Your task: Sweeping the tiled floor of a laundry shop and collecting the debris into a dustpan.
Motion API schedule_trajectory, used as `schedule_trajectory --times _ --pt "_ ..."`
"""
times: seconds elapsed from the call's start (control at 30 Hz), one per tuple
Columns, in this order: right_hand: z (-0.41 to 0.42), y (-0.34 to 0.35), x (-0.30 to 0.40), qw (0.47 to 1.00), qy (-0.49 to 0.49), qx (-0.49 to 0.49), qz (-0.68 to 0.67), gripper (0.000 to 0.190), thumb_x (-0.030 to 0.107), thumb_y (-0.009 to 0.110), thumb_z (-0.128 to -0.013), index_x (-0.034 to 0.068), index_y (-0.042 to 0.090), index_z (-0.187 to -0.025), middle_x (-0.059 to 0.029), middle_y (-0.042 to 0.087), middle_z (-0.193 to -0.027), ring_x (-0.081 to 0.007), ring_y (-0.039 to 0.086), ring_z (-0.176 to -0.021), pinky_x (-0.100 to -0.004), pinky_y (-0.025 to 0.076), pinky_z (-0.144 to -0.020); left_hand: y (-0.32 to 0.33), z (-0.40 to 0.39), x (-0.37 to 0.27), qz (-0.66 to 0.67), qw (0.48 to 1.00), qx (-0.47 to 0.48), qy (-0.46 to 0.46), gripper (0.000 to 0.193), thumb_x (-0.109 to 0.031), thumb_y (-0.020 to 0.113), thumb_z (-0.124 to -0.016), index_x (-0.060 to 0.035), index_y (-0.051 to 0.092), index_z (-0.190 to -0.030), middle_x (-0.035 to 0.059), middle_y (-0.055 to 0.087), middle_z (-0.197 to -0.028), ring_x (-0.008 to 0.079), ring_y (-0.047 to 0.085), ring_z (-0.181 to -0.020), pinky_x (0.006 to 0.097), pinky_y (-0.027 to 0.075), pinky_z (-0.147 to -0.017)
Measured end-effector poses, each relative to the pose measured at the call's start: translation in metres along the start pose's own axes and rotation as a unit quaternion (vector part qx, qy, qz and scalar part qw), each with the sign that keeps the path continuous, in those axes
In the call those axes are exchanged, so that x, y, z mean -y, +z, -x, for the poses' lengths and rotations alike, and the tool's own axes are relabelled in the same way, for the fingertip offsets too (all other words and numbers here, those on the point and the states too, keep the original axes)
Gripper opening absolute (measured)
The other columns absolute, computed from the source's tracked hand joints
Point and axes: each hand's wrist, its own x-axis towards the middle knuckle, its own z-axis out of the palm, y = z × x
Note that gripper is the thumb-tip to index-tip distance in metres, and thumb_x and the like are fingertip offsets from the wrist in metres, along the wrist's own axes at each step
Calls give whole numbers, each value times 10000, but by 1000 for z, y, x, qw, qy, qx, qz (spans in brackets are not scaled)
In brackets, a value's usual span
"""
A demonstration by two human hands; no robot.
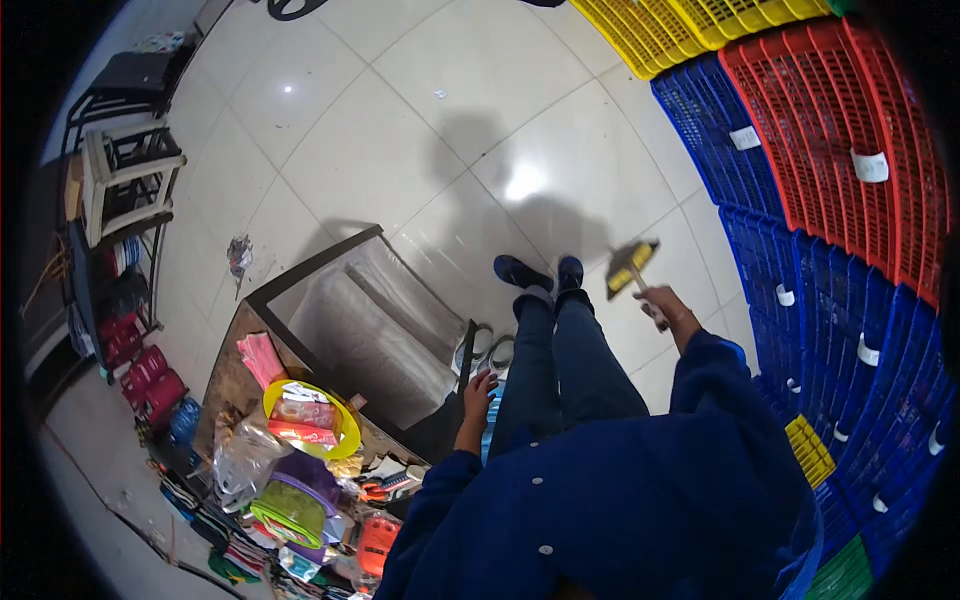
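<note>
My right hand (663, 304) is closed around the pale handle of a brush (630, 270) with yellow and dark bristles, held over the tiled floor to the right of my shoes. The brush head looks slightly blurred. Near the edge of a dark-framed table, my left hand (480, 386) hangs with its fingers apart and nothing in it. White cloth or sheeting (367, 322) lies inside the table's dark frame (315, 262). A small heap of debris (239, 256) rests on the floor at the left.
Stacked blue crates (832, 315), red crates (817, 135) and yellow crates (660, 30) line the right side. A yellow basin (350, 435), scissors (373, 491) and plastic bags crowd the lower left. Stacked stools (124, 180) stand at the left. Slippers (500, 351) lie beside my legs.
</note>
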Motion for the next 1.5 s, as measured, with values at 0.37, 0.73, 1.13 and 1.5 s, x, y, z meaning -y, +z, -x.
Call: schedule_trajectory --times 0.37,0.73,1.13,1.5 --pt "-18 139 164 949 -270 146 72 145 107 538 -647 -37 529 -637 -70 496 -466 -135 472 -384 -272 370 -368 12 -3 -6 -17 1000 13 20 294 -211 415 -805 -87 429 -1071 37 522 -1003 159 505 -887 314 378 -727" --pt "119 -73 38 996 -79 48 7 213 145 550 -702 -33 491 -802 -50 446 -475 -128 434 -357 -253 371 -335 26 -18 -47 -6 999 -15 42 325 -224 455 -778 -77 445 -1067 33 543 -956 124 512 -835 258 385 -639" --pt "-90 -192 194 994 -96 1 -59 207 191 589 -678 -4 520 -661 -50 490 -507 -133 443 -387 -264 344 -354 144 -27 -176 -15 996 38 74 313 -185 428 -801 -45 424 -1082 65 525 -970 149 506 -859 251 402 -663" --pt "-80 -158 424 907 -265 29 327 251 189 558 -637 -45 548 -546 -100 539 -485 -161 521 -404 -271 423 -410 182 -19 -205 -6 997 34 69 264 -183 425 -806 -86 453 -1050 31 530 -971 114 492 -843 258 382 -688"
